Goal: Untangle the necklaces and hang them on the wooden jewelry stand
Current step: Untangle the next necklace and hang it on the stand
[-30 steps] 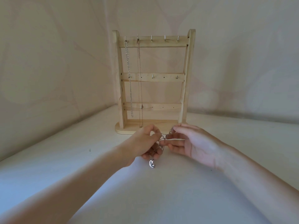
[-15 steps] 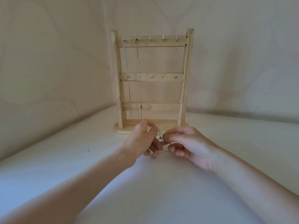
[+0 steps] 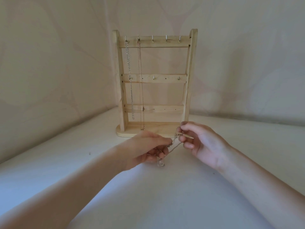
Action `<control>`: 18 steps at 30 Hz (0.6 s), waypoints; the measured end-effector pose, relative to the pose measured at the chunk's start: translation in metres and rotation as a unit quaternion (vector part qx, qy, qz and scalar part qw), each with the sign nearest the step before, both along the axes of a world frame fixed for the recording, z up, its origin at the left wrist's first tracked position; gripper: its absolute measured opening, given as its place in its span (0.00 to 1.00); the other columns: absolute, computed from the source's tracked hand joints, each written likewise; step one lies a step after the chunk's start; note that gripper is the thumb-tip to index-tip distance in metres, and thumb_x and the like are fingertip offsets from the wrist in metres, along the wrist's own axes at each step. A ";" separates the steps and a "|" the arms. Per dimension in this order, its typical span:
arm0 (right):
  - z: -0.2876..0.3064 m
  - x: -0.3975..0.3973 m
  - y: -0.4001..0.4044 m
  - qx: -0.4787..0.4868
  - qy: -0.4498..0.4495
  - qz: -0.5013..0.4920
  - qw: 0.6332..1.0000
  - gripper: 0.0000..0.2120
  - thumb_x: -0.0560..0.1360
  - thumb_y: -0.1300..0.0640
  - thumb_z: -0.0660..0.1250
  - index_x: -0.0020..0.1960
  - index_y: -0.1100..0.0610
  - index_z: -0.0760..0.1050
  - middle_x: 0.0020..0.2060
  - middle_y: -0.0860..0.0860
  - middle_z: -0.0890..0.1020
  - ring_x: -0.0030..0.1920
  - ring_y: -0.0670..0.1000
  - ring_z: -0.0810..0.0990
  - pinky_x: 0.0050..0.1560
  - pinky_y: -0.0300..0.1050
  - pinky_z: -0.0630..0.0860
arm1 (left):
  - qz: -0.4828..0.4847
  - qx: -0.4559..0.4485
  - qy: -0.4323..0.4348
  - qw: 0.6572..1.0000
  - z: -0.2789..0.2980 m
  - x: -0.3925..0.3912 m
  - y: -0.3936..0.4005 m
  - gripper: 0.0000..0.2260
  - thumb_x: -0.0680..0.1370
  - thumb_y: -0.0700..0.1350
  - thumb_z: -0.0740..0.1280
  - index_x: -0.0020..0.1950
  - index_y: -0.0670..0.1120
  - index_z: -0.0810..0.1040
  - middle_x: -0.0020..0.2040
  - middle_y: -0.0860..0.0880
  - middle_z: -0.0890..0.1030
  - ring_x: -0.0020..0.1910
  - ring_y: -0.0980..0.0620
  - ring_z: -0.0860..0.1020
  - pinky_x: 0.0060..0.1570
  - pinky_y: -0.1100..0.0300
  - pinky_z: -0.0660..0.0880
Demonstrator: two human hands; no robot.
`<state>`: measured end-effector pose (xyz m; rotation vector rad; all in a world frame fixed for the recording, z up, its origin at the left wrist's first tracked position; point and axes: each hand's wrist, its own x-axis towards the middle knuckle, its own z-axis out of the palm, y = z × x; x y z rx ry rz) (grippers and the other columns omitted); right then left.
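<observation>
Two hands hold one tangled chain (image 3: 175,145) just before the wooden jewelry stand (image 3: 155,83). Right hand (image 3: 203,142) pinches its upper end; left hand (image 3: 148,149) grips the lower bunch, pendant (image 3: 161,163) dangling. Chain slants up-right; right hand is nearer the free hooks (image 3: 166,40).

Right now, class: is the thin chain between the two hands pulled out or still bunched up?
Partly pulled out: the thin chain runs between the left hand and right hand, with its pendant dangling below.
</observation>
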<state>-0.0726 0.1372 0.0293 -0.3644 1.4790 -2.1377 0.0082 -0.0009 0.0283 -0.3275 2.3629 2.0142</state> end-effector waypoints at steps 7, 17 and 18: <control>-0.002 0.000 0.001 0.085 0.079 0.026 0.993 0.06 0.73 0.70 0.64 0.42 0.61 0.75 0.35 0.54 0.76 0.23 0.47 0.71 0.18 0.34 0.60 | 0.077 0.073 0.024 0.994 0.001 -0.002 -0.009 0.02 0.77 0.40 0.66 0.44 0.44 0.75 0.33 0.49 0.78 0.25 0.56 0.74 0.19 0.69 0.62; -0.006 0.009 -0.001 0.308 0.305 0.028 0.901 0.02 0.69 0.62 0.72 0.38 0.61 0.80 0.25 0.52 0.78 0.21 0.48 0.68 0.32 0.40 0.67 | 0.117 -0.048 0.081 0.989 -0.006 -0.004 -0.003 0.05 0.79 0.42 0.62 0.43 0.45 0.71 0.30 0.51 0.75 0.24 0.59 0.73 0.23 0.68 0.66; -0.006 0.008 0.000 0.296 0.299 0.019 0.907 0.03 0.70 0.62 0.71 0.38 0.61 0.80 0.25 0.52 0.78 0.21 0.48 0.68 0.31 0.38 0.67 | 0.117 -0.050 0.078 0.989 -0.006 -0.004 -0.003 0.05 0.79 0.43 0.62 0.43 0.46 0.71 0.30 0.51 0.75 0.24 0.58 0.72 0.23 0.68 0.65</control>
